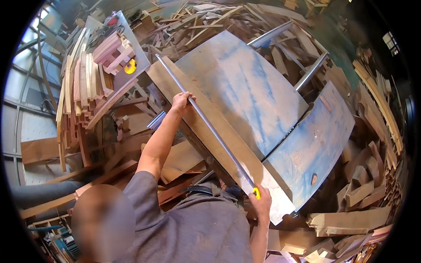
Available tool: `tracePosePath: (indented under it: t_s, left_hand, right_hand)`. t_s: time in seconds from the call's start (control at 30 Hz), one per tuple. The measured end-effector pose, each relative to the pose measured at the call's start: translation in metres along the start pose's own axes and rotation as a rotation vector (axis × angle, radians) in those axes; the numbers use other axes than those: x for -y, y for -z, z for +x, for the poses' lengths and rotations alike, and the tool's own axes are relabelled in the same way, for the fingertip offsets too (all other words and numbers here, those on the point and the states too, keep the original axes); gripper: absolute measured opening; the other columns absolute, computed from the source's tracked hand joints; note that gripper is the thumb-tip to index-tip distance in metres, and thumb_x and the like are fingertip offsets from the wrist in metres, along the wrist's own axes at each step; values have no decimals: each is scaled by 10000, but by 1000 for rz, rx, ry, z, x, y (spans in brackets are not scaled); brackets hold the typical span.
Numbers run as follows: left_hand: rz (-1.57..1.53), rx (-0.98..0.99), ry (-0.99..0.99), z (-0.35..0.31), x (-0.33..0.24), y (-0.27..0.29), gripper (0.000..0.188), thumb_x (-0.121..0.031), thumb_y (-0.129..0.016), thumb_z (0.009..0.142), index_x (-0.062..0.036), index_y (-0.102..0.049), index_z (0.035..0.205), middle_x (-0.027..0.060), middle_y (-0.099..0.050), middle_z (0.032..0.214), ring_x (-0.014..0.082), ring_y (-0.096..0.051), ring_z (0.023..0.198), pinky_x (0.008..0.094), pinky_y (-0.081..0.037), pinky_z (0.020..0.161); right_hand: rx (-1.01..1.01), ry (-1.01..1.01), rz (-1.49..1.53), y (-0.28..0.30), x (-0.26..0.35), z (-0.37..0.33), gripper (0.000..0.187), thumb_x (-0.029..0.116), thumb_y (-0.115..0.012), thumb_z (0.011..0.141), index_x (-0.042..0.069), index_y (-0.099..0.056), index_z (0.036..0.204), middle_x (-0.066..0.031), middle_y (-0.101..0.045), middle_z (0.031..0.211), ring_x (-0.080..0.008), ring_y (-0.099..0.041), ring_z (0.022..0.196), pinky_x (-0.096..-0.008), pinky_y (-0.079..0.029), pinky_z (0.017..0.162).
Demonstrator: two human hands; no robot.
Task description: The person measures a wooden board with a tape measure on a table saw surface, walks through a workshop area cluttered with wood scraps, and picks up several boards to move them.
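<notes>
As the tape blade [215, 133] points diagonally upper left, left hand [180, 103] pinching it, right hand [262, 203] clasping yellow case [256, 193]

A counter [245, 83] with a worn, blue-streaked top is spreading across the center and right of the frame, a dark gap dividing it. A long brown board [227, 136] is lying along its left side (its lower-right end is looking paler), while a small wood chip [314, 178] is resting right of center.
</notes>
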State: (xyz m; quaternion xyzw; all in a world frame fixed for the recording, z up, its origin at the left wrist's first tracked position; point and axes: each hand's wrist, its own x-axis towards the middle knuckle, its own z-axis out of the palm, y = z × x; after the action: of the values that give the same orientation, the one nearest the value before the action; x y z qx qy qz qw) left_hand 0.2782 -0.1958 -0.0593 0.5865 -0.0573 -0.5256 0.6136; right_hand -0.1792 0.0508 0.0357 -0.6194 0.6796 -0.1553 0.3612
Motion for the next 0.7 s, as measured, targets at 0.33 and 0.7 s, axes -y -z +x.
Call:
tracePosePath:
  t_s: [0.33,0.7]
  left_hand:
    - [654,288,78,-11,4,-9,187,-211,-633,886,-29,-599,913,56,-610,766,139,-629,657,268,-570,567]
    - [597,179,-54,-25,19,-12,174,-166,-599,881,-38,-594,763,89,-601,668,184,-594,587,322,-525,533]
  right_hand:
    - [-72,-378,-161,54,-62,-38,365,413,-649,773,166,-687,1039,-190,-619,955,-363,-596,944,-441,-479,835]
    - [-73,-226,-3,50,-72,-45,302,296,-631,722,134,-703,967,-153,-638,929,-324,-614,906,-399,-478,823]
